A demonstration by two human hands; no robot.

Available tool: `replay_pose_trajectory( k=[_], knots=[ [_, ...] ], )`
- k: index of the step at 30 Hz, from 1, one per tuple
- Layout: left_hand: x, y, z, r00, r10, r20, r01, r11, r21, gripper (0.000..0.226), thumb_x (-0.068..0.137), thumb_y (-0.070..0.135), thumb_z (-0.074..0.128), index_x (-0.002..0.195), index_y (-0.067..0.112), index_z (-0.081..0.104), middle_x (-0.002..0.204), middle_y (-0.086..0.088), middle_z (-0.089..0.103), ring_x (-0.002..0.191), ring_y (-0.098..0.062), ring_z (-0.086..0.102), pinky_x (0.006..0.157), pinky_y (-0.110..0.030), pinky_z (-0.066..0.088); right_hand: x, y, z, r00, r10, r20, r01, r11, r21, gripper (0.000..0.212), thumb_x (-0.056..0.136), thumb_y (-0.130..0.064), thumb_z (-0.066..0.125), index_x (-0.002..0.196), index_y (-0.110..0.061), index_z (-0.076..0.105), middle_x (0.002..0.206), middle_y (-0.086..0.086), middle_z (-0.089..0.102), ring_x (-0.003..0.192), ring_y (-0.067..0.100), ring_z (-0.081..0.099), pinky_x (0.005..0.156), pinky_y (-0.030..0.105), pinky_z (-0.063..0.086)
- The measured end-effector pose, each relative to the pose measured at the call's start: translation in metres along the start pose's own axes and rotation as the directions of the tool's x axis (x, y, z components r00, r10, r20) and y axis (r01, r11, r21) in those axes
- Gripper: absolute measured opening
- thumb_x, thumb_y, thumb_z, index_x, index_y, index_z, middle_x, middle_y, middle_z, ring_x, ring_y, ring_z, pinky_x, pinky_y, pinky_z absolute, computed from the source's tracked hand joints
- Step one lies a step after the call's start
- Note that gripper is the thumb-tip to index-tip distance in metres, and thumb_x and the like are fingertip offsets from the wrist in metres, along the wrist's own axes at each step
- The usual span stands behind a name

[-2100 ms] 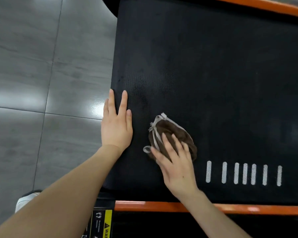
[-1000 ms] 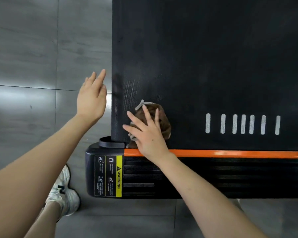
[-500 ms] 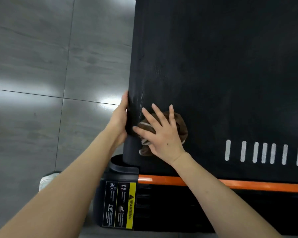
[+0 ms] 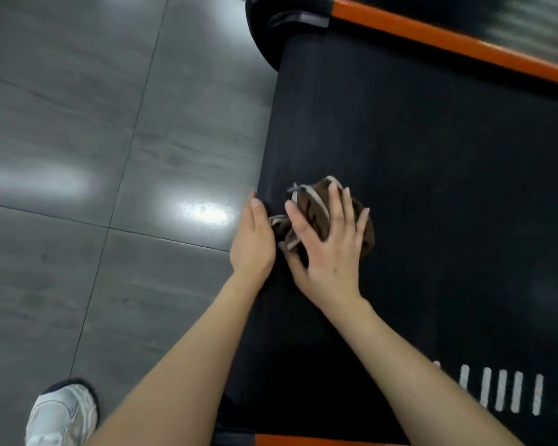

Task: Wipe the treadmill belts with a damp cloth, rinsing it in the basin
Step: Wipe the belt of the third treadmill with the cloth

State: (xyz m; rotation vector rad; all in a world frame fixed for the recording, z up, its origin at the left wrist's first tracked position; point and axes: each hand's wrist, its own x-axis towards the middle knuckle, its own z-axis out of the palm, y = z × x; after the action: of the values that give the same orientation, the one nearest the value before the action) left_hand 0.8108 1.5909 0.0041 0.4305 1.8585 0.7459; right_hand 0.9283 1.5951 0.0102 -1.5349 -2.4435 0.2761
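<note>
The right hand (image 4: 329,249) presses the brown cloth (image 4: 311,209) onto the belt (image 4: 432,188) with straight, spread fingers, near the belt's left edge. The left hand (image 4: 253,243) grips that edge just beside the cloth, thumb on top, fingers hidden beneath.

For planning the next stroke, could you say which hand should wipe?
Probably the right hand: it lies flat on the cloth; the left hand holds the belt edge.
</note>
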Motion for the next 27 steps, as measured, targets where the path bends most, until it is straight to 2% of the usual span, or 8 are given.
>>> replay_pose_trajectory(
  k=[4,8,12,15,18,23,25,27],
  knots=[
    [-0.004,0.003,0.005,0.994,0.005,-0.112,0.010,0.991,0.133,0.049,0.101,0.043,0.011,0.144,0.036,0.034,0.136,-0.002,0.054,0.124,-0.026,0.049,0.099,-0.040,0.037,0.085,0.023,0.005,0.986,-0.164,0.028,0.164,0.986,0.000,0.047,0.077,-0.025,0.051,0.124,-0.032,0.057,0.144,0.022,0.038,0.134,0.046,0.029,0.104,0.072,0.017],
    [-0.003,0.007,0.006,0.991,0.003,-0.135,0.019,0.987,0.161,0.049,0.101,0.041,0.011,0.144,0.037,0.034,0.133,0.001,0.057,0.119,-0.023,0.052,0.095,-0.036,0.041,0.201,0.031,0.013,1.000,0.017,-0.027,-0.018,0.999,-0.040,0.043,0.079,-0.017,0.056,0.119,-0.033,0.062,0.149,0.015,0.035,0.139,0.042,0.023,0.108,0.069,0.009],
    [-0.001,0.008,0.006,0.985,0.006,-0.170,0.026,0.982,0.185,0.049,0.102,0.038,0.013,0.143,0.033,0.038,0.129,-0.004,0.059,0.116,-0.027,0.054,0.091,-0.036,0.040,0.194,0.026,0.012,1.000,-0.024,-0.008,0.024,1.000,-0.011,0.042,0.079,-0.014,0.056,0.117,-0.032,0.063,0.148,0.013,0.036,0.139,0.041,0.023,0.109,0.068,0.009],
    [-0.003,0.010,0.007,0.984,0.014,-0.180,0.026,0.975,0.219,0.049,0.102,0.037,0.012,0.142,0.030,0.039,0.124,-0.008,0.062,0.111,-0.030,0.056,0.085,-0.036,0.041,0.153,0.029,0.007,0.989,-0.141,0.041,0.139,0.990,0.037,0.038,0.079,-0.014,0.056,0.113,-0.029,0.066,0.144,0.015,0.041,0.137,0.041,0.029,0.107,0.068,0.015],
    [-0.002,0.011,0.009,0.980,0.048,-0.195,0.004,0.967,0.257,0.049,0.102,0.037,0.012,0.142,0.029,0.039,0.123,-0.008,0.062,0.110,-0.030,0.057,0.084,-0.035,0.041,0.173,0.042,-0.001,0.966,-0.233,0.113,0.230,0.972,0.045,0.040,0.077,-0.012,0.057,0.113,-0.028,0.066,0.143,0.014,0.043,0.135,0.041,0.032,0.105,0.070,0.016],
    [0.001,0.006,0.008,0.979,0.052,-0.199,0.003,0.964,0.267,0.052,0.101,0.040,0.009,0.142,0.028,0.039,0.122,-0.004,0.063,0.109,-0.026,0.057,0.090,-0.039,0.045,0.216,0.024,0.006,0.996,0.036,0.077,-0.036,0.999,-0.001,0.040,0.086,-0.013,0.052,0.118,-0.032,0.062,0.151,0.005,0.032,0.141,0.035,0.019,0.111,0.064,0.003],
    [0.000,0.007,0.007,0.991,-0.012,-0.134,0.038,0.980,0.197,0.052,0.101,0.044,0.012,0.142,0.029,0.040,0.128,-0.002,0.060,0.116,-0.025,0.054,0.097,-0.040,0.043,0.201,0.019,0.006,0.996,0.028,0.088,-0.028,1.000,0.002,0.038,0.086,-0.013,0.052,0.116,-0.032,0.063,0.151,0.005,0.033,0.141,0.036,0.018,0.111,0.064,0.005],
    [0.001,0.010,-0.003,0.986,-0.165,-0.010,0.161,0.972,-0.169,0.050,0.100,0.047,0.021,0.136,0.026,0.048,0.125,-0.001,0.060,0.114,-0.022,0.056,0.096,-0.036,0.045,0.170,0.012,0.002,0.994,-0.012,0.112,0.011,1.000,0.006,0.036,0.083,-0.014,0.054,0.112,-0.031,0.065,0.149,0.005,0.036,0.140,0.039,0.020,0.109,0.066,0.010]
  ],
)
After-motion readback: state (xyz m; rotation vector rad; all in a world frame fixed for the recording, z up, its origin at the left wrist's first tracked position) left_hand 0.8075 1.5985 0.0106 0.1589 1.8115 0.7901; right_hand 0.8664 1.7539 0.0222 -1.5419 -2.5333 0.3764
